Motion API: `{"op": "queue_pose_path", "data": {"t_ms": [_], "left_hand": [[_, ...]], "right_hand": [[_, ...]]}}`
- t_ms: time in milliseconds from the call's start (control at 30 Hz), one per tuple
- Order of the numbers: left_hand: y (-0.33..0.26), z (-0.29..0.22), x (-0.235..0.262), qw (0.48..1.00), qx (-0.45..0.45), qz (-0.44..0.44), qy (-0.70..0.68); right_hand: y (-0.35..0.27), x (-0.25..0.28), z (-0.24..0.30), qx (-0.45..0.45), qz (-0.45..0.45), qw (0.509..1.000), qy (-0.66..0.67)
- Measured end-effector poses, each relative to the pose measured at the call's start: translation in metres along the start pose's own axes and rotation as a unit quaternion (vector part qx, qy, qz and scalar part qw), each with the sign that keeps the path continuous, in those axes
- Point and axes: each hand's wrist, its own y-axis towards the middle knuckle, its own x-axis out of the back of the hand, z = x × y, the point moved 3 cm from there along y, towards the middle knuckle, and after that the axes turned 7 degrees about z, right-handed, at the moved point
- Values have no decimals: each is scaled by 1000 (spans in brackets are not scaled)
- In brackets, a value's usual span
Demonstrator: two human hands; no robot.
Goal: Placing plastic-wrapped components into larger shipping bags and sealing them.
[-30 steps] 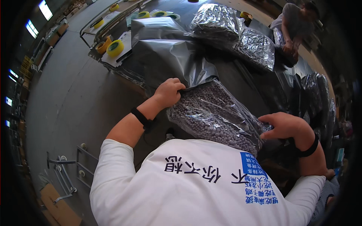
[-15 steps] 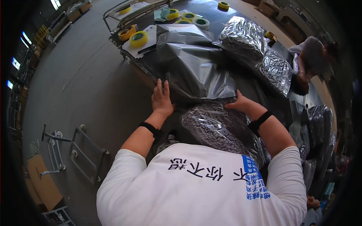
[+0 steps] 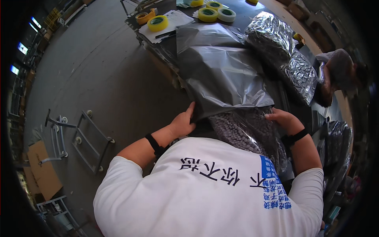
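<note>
Both hands grip the mouth of a large grey plastic mailer bag [image 3: 221, 75] lying on the dark table [image 3: 166, 47]: left hand [image 3: 182, 123] at its left corner, right hand [image 3: 285, 119] at its right, around a clear pellet-filled pouch [image 3: 244, 132] partly inside.

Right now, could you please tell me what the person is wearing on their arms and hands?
Both hands are bare, without gloves. The left hand and right hand each have a black band at the wrist. The forearms are uncovered; short white sleeves end above the elbows.
</note>
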Motion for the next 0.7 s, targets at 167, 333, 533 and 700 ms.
{"op": "queue_pose_path", "data": {"t_ms": [167, 333, 533, 700], "left_hand": [[4, -27, -17, 993, -31, 113, 21], [35, -45, -20, 981, -173, 6, -87], [101, -113, 91, 926, -299, -219, -70], [159, -95, 124, 992, -99, -76, 8]], "right_hand": [[-6, -7, -17, 46, 60, 995, -58], [-19, -21, 13, 169, -64, 982, -48], [-31, -11, 95, 294, -149, 937, 120], [17, 8, 90, 274, -246, 901, 229]]}}
